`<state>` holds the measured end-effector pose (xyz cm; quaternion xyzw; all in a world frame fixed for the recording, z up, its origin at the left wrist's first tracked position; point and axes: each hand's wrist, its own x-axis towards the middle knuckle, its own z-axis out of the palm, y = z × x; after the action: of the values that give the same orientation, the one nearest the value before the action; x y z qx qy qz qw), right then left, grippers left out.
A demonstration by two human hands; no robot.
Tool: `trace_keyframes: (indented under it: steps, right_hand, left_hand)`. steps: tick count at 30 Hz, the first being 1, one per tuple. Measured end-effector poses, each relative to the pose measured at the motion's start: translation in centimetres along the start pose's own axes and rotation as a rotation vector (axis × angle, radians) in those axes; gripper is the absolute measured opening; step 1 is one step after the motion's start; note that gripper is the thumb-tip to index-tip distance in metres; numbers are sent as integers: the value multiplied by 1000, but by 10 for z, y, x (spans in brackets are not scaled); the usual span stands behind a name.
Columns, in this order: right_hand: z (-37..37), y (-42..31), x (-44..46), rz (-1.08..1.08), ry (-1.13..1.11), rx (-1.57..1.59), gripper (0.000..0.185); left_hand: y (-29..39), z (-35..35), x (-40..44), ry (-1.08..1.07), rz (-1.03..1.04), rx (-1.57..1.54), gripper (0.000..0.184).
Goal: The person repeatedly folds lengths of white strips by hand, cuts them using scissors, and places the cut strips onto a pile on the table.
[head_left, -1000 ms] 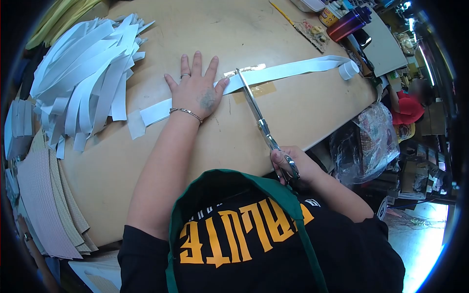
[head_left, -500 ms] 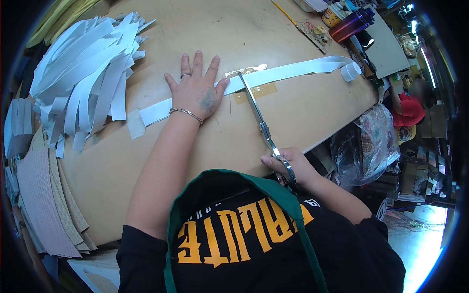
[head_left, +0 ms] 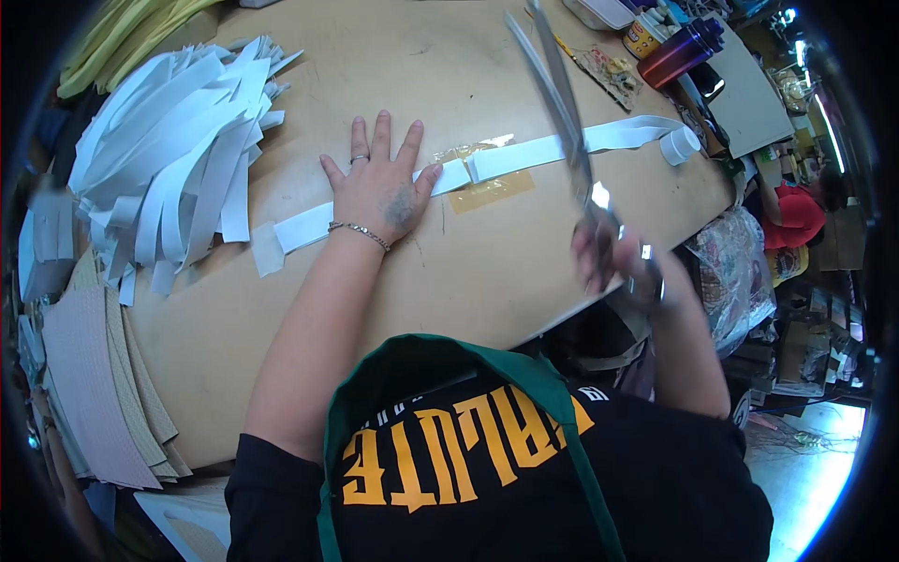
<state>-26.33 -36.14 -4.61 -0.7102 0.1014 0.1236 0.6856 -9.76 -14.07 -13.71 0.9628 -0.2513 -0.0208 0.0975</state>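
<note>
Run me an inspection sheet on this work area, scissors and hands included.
Surface: light brown tabletop, small dark marks.
Job's things: white strip crosses brown tape, with a break right of the left hand; scissors raised, blades apart.
Clutter: heaped white strips, textured sheets, purple-red bottle.
Grippers (hands): left hand flat on the strip, fingers spread; right hand holds the scissors, blurred.
Cables: nothing seen on the tabletop.
Surroundings: person in red beyond a plastic-wrapped bundle.

Beside the white strip (head_left: pixel 543 156), the tape (head_left: pixel 496 191) is amber; past its rolled end, the bottle (head_left: pixel 681 53) fades purple to orange-red.
</note>
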Motion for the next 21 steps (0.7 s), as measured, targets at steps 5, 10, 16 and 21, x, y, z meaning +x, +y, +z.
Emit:
trace_keyframes:
  steps: [5, 10, 16, 21]
  right_hand:
    - [-64, -31, 118, 56, 467, -811, 38]
    - [-94, -11, 193, 121, 599, -1232, 42]
    - [-34, 5, 164, -694, 438, -1011, 29]
    - [31, 15, 142, -508, 25, -1018, 28]
  left_hand:
    - [2, -3, 1, -25, -11, 8, 59]
    - [3, -6, 1, -43, -12, 35, 60]
    - [4, -3, 2, -43, -6, 82, 60]
    - [5, -3, 3, -37, 3, 92, 60]
